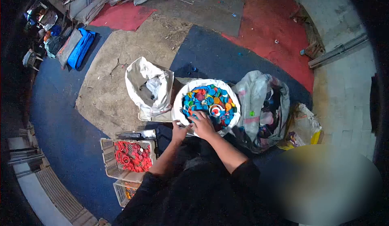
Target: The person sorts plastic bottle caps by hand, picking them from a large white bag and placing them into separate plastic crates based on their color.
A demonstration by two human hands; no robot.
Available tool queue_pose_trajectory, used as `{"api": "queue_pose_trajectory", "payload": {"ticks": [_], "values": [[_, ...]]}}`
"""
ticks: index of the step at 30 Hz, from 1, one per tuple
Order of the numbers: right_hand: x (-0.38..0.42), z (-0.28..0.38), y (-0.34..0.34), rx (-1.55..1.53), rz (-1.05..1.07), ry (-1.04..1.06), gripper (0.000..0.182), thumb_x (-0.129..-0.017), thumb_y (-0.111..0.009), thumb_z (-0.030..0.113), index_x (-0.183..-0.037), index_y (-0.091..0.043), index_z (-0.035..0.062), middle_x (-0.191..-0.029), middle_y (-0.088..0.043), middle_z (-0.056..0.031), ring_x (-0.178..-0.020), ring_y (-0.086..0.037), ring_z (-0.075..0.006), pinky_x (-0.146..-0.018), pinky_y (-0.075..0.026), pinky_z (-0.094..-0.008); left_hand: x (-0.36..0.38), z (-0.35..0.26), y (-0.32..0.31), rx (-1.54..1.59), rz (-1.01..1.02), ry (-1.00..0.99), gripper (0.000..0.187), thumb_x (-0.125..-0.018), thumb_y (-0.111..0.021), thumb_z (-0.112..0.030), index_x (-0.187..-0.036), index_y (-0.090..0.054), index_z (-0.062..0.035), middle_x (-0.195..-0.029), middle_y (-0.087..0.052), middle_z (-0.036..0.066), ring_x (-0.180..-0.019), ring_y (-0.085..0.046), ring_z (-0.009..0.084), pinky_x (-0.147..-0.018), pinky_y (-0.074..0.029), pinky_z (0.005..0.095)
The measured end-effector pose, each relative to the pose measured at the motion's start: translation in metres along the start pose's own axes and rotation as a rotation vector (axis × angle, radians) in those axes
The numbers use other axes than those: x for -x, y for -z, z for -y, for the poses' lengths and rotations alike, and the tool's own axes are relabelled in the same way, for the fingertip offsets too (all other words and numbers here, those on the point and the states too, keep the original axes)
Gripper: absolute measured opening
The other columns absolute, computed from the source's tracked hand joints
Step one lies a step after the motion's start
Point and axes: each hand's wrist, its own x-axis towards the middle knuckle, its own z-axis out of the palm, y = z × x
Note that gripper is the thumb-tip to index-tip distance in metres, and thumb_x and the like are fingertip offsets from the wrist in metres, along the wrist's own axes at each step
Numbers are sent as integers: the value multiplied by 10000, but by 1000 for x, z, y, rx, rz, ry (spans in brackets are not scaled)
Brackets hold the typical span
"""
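Observation:
A white sack (177,114) with a rolled-down rim stands in front of me, filled with loose plastic bottle caps (199,97), mostly blue with some orange, yellow, red and green. My right hand (202,124) reaches over the near rim onto the caps, its fingers stretched out and apart. Just left of it, my left hand (180,132) is at the sack's near-left rim, with thumb and forefinger apart. Whether a small cap lies under either hand's fingers is hidden. A white-and-red ring-shaped piece (216,111) lies among the caps, right of my right hand.
Left of the caps stands an open white sack (135,86). A crate of red caps (106,157) and a smaller crate (120,193) are at lower left. To the right are a grey woven sack (249,100) with mixed plastic and a yellow-white bag (302,124) near the wall.

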Motion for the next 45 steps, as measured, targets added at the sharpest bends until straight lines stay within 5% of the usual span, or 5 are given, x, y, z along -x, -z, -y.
{"api": "queue_pose_trajectory", "payload": {"ticks": [7,14,20,40,45], "values": [[-26,-59,-1,359,250,340,204,-847,-586,147,-921,-766,87,-1438,-518,-84,-1407,-374,-314,-1149,-284,-550,-27,44,1,166,64,113,539,-718,-884,-234,-1059,-527,-18,-874,-720,187,-770,-713,227,-681,-555,349],[-31,-54,53,357,263,137,297,-756,-724,248,-1000,-771,85,-1376,-547,-129,-1377,-390,-308,-1173,-226,-547,-27,17,8,94,110,216,501,-765,-832,-166,-1105,-522,30,-904,-716,199,-790,-720,227,-661,-576,335],[-38,-43,0,134,147,309,167,-776,-713,225,-906,-720,120,-1106,-628,-54,-1080,-531,-262,-908,-407,-455,-24,22,6,138,84,190,500,-760,-829,-149,-1120,-525,19,-964,-711,199,-792,-721,241,-635,-594,361],[8,-85,-15,337,290,-31,186,-829,-670,170,-991,-744,118,-982,-691,-56,-939,-657,-271,-850,-503,-435,-42,74,-9,140,115,104,510,-775,-819,-156,-1160,-526,7,-937,-709,183,-817,-706,216,-691,-559,328],[9,-64,22,-285,-104,-171,156,-859,-750,168,-930,-703,37,-885,-721,-94,-785,-696,-251,-744,-542,-352,-15,41,16,278,248,141,426,-834,-765,-120,-1168,-535,11,-1021,-700,170,-857,-687,201,-718,-548,319]]}}
